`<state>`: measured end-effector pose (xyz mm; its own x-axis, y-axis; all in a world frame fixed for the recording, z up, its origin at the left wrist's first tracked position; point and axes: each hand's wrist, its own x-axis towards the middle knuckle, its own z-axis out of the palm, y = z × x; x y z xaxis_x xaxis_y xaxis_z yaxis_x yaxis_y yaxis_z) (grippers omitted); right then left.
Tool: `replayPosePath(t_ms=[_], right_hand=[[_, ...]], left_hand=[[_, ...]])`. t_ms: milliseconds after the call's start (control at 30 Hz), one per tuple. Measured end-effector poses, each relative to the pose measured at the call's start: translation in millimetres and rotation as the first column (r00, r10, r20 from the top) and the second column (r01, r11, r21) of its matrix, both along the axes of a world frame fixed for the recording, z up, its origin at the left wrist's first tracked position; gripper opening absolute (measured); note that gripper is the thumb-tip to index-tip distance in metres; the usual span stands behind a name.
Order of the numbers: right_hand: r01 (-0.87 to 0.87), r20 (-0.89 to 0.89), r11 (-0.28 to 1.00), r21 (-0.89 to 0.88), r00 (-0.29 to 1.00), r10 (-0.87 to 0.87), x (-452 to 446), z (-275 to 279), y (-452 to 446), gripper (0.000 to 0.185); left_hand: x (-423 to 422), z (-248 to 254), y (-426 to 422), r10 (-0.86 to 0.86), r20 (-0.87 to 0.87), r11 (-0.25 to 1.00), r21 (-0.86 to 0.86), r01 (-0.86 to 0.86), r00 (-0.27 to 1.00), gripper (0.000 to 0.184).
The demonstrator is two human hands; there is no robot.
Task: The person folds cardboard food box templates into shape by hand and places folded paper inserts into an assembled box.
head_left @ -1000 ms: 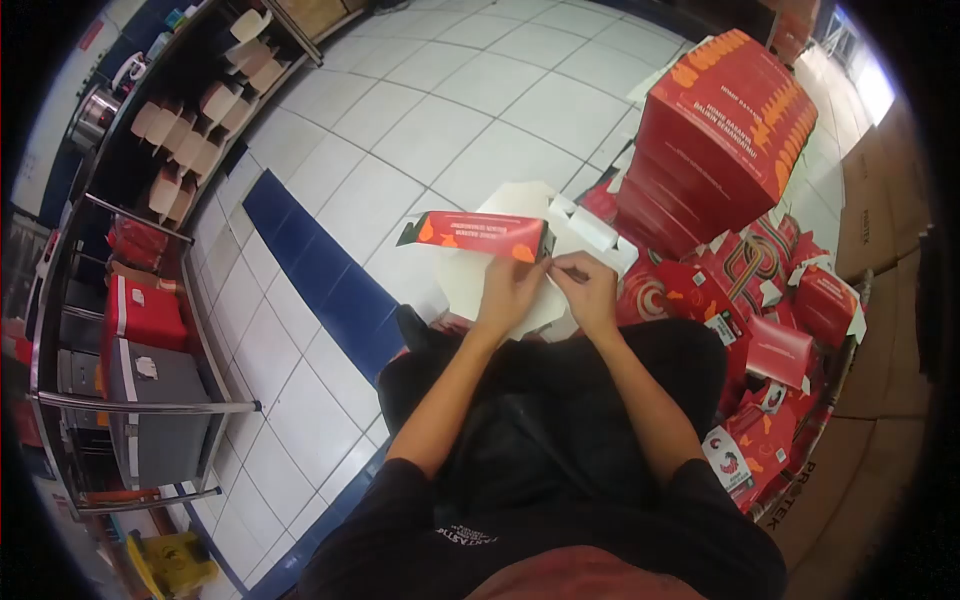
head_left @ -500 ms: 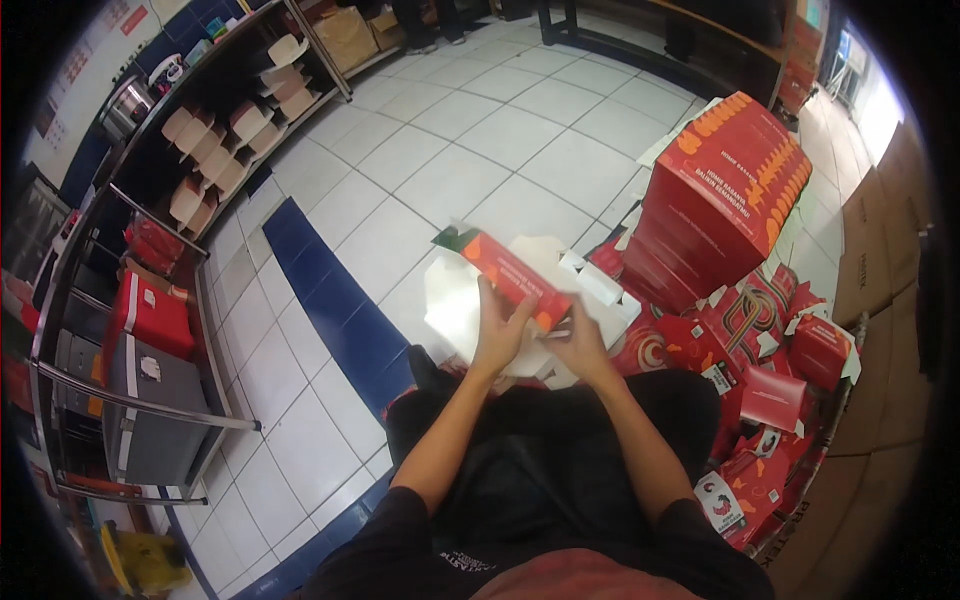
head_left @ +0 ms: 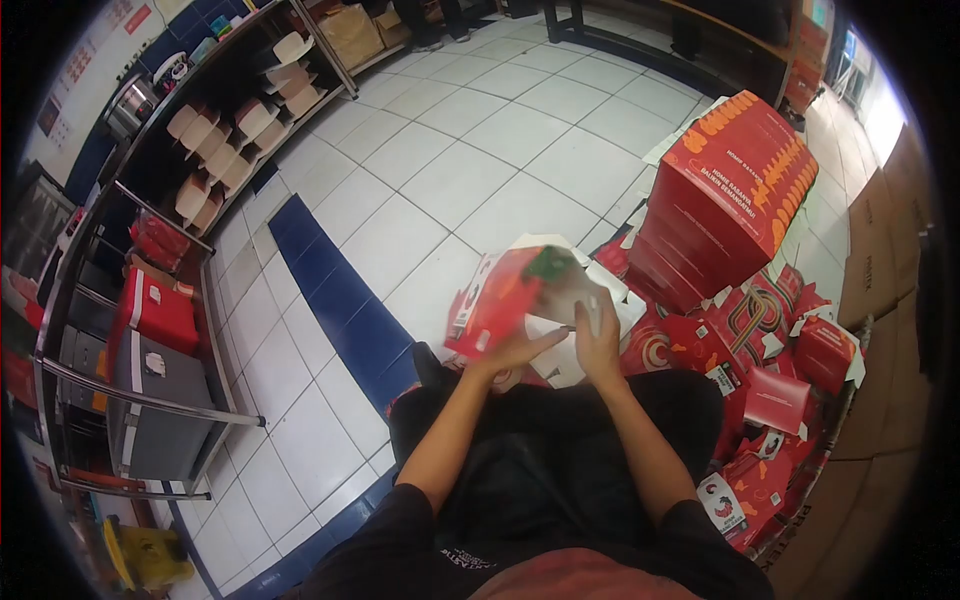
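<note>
A red paperboard carton (head_left: 497, 309), smeared by motion, is held over my lap. Its pale inside shows at the right, with a dark green patch (head_left: 549, 263) near its top. My left hand (head_left: 512, 352) grips the carton's lower side, the thumb stretched to the right. On the other side my right hand (head_left: 598, 338) is closed at the carton's pale edge, its fingertips blurred. White paperboard (head_left: 570, 362) lies under and behind the carton, partly hidden by it and by my hands.
At the right stands a tall stack of red cartons (head_left: 700, 230), with a heap of folded red boxes (head_left: 745, 400) below it. Brown cardboard boxes (head_left: 865, 400) line the right edge. A metal rack (head_left: 150, 400) with a grey case (head_left: 155, 400) stands at the left on the tiled floor.
The red carton has turned from a narrow slanted shape to a wider one, and swung left and toward me. My left hand moved slightly lower; my right hand rose a little.
</note>
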<state>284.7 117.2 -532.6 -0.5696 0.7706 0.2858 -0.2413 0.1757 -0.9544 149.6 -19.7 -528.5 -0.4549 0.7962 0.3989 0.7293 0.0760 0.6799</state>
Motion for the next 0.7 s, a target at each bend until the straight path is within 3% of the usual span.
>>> replayPosePath(t_ms=[33,67,100,133,167,233,267,300,333,367,400,433,500,567,600,633,667,700], right_hand=[[-0.059,0.069,0.976,0.211,0.997,0.045,3,16,-4,0.039],[-0.126,0.144,0.905,0.407,0.987,0.073,5,27,-8,0.039],[-0.125,0.141,0.906,0.405,0.987,0.073,6,30,-13,0.039],[-0.190,0.206,0.885,0.425,0.972,0.110,8,32,-19,0.036],[-0.258,0.274,0.861,0.440,0.951,0.145,10,32,-22,0.033],[-0.242,0.254,0.874,0.422,0.957,0.142,2,14,-17,0.035],[-0.155,0.144,0.935,0.319,0.983,0.113,-6,1,-13,0.033],[-0.075,0.037,0.977,0.201,0.997,0.069,-11,-13,-10,0.032],[-0.177,-0.040,0.935,-0.308,0.984,0.173,-7,8,-15,0.028],[-0.179,-0.039,0.935,-0.308,0.984,0.175,-8,8,-17,0.028],[-0.120,-0.061,0.902,-0.414,0.993,0.103,-9,8,-18,0.027],[-0.063,-0.074,0.854,-0.517,0.997,0.028,-9,7,-19,0.027],[-0.046,-0.047,0.844,-0.534,0.999,0.025,-6,0,-14,0.026],[-0.083,-0.058,0.922,-0.377,0.996,0.066,-5,-1,-16,0.024],[-0.086,-0.058,0.922,-0.378,0.996,0.070,-3,-1,-16,0.024],[-0.063,0.013,0.998,-0.026,0.998,0.064,-1,15,-20,0.022],[-0.054,0.076,0.942,0.331,0.997,0.031,1,24,-22,0.022],[-0.053,0.075,0.942,0.331,0.997,0.030,0,22,-20,0.022]], left_hand=[[2,-1,2,-0.022,0.135,1.000,-0.007,0.024,0.991,0.081],[6,-1,3,-0.052,0.371,0.988,0.155,-0.007,0.927,0.080],[10,-1,5,-0.119,0.576,0.951,0.301,-0.074,0.809,0.079],[14,0,8,-0.107,0.765,0.937,0.291,-0.192,0.635,0.074],[14,1,10,-0.106,0.765,0.938,0.290,-0.192,0.635,0.074],[12,6,13,-0.069,0.797,0.867,0.346,-0.359,0.600,0.073],[12,8,16,-0.066,0.773,0.855,0.370,-0.364,0.631,0.056],[12,10,14,-0.064,0.773,0.855,0.369,-0.365,0.631,0.056],[12,11,13,0.051,0.660,0.924,0.254,-0.287,0.749,0.044],[12,12,11,0.139,0.512,0.967,0.115,-0.228,0.848,0.033],[14,-4,19,0.211,0.265,0.932,0.235,-0.275,0.941,0.028],[17,-3,20,0.212,0.266,0.932,0.235,-0.277,0.940,0.028],[20,1,19,0.233,0.341,0.947,0.132,-0.292,0.911,0.031],[26,22,16,0.309,0.400,0.934,0.042,-0.355,0.863,0.034],[22,22,16,0.227,0.490,0.937,0.126,-0.326,0.842,0.034],[17,20,16,0.135,0.566,0.930,0.211,-0.302,0.813,0.033],[9,12,16,0.149,0.457,0.927,0.244,-0.285,0.877,0.034],[6,7,14,0.148,0.456,0.928,0.244,-0.283,0.878,0.034]])
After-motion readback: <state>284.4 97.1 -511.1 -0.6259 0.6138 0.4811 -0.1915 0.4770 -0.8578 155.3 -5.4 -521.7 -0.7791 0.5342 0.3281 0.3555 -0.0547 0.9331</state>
